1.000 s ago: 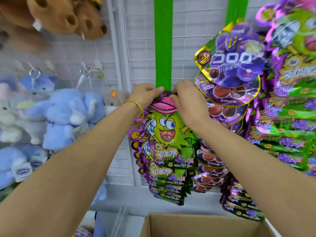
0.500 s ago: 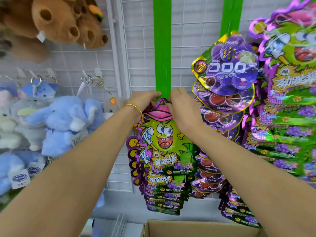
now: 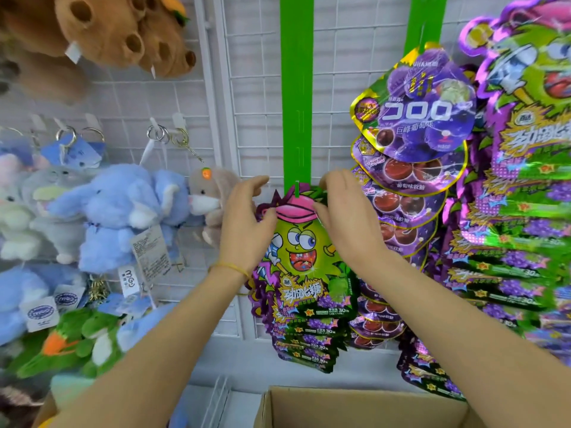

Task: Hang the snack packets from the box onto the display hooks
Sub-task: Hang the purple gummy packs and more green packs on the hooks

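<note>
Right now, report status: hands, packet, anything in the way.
Right hand pinches top of green cartoon-faced foil snack packet; left hand thumb touches its edge. Packet on tab of green plastic strip. Nothing blocking.

One left hand [image 3: 244, 230], one right hand [image 3: 346, 223], two green strips [image 3: 296, 88] [image 3: 425, 23], one box [image 3: 355, 409], uncountably overlapped snack packets [image 3: 309, 251].
</note>
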A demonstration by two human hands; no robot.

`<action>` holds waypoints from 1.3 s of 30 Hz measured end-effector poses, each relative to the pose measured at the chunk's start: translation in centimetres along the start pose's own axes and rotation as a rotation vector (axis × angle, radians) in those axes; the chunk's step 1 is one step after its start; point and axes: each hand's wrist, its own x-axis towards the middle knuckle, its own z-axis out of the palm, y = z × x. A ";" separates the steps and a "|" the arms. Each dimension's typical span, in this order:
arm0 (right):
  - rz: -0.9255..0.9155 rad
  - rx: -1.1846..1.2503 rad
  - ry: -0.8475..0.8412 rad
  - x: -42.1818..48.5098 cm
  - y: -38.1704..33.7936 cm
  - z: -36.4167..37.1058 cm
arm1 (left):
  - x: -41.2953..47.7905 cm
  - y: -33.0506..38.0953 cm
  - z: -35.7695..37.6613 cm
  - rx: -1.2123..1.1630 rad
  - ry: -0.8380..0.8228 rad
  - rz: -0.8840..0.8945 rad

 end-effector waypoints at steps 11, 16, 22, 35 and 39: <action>0.186 0.094 0.030 -13.6 4.3 3.8 | -15.3 -5.8 1.7 0.020 -0.061 -0.160; 0.406 0.248 -0.013 -13.0 3.5 4.6 | -11.9 -6.5 2.3 0.095 0.057 -0.194; 0.513 0.371 0.036 -12.5 2.7 4.9 | -8.0 -5.6 2.3 0.147 0.113 -0.240; 0.522 0.236 -0.089 -12.8 1.7 5.8 | -7.1 -4.3 1.6 0.176 0.092 -0.249; 0.537 0.223 -0.102 -12.4 1.8 6.0 | -6.9 -4.1 1.1 0.193 0.044 -0.275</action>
